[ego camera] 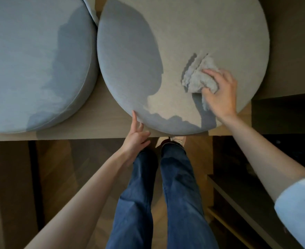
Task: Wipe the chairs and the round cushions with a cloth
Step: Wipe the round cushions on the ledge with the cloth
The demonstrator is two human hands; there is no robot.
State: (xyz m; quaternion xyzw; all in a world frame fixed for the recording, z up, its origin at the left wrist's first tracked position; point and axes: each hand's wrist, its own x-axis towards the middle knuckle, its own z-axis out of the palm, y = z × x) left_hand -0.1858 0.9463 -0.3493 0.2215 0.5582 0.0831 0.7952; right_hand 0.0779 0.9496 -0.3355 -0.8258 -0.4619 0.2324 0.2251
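On the wooden bench [97, 126] lay two big round cushions side by side, close against each other: a left cushion [31, 60], cut off by the frame edge, and a right cushion [193, 33], seen almost whole. A narrow sliver of a third cushion [91, 9] showed in the gap between them at the top. Both large cushions carried darker and lighter patches across their fabric.

One cloth [196, 78] was in view, pale and crumpled, lying on the right part of the right cushion's top face.

Two hands were out, well apart from each other. The right hand [221, 94] came in from the near right and was clamped on the cloth, thumb and fingers curled into its folds, holding it against the cushion. The left hand [135, 139] held nothing. Its index finger [134, 119] reached up straight and touched the near rim of the right cushion at its lower left, while the other fingers were loosely curled over the bench's front edge. The cloth lay to the right of and beyond the left hand, with a broad stretch of cushion between them. Neither hand touched the left cushion.

Below the bench, two legs in blue jeans [180, 186] stood on a wooden floor [58, 168], with one pale shoe [177, 140] showing at the right cuff. One light sleeve [299, 209], pushed up the right forearm, filled the lower right corner.
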